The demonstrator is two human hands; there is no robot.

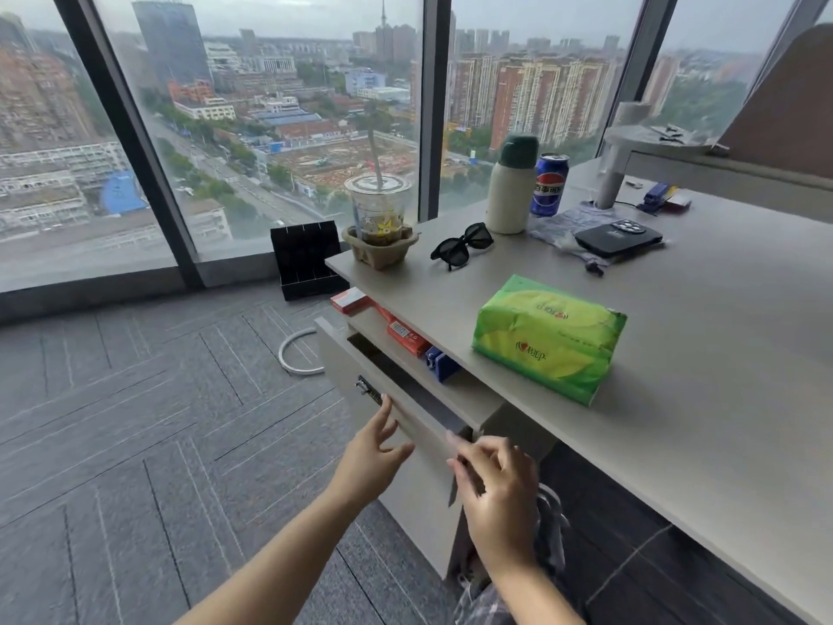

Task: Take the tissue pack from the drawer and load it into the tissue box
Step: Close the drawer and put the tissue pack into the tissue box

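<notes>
A green and yellow tissue pack (547, 338) lies on the grey desk (703, 354), near its front edge. Below the desk a drawer (360, 376) stands partly pulled out, its small metal lock on the front panel. My left hand (372, 448) hovers at the drawer front with fingers spread, holding nothing. My right hand (493, 484) is at the drawer's near corner, fingers loosely apart and blurred, empty. No tissue box is recognisable in view.
On the desk stand a plastic cup in a paper holder (381, 218), sunglasses (462, 245), a white bottle (511, 187), a cola can (549, 184) and a black case (617, 239). Red boxes (403, 333) sit on a shelf under the desk. A black box (306, 261) sits on the floor.
</notes>
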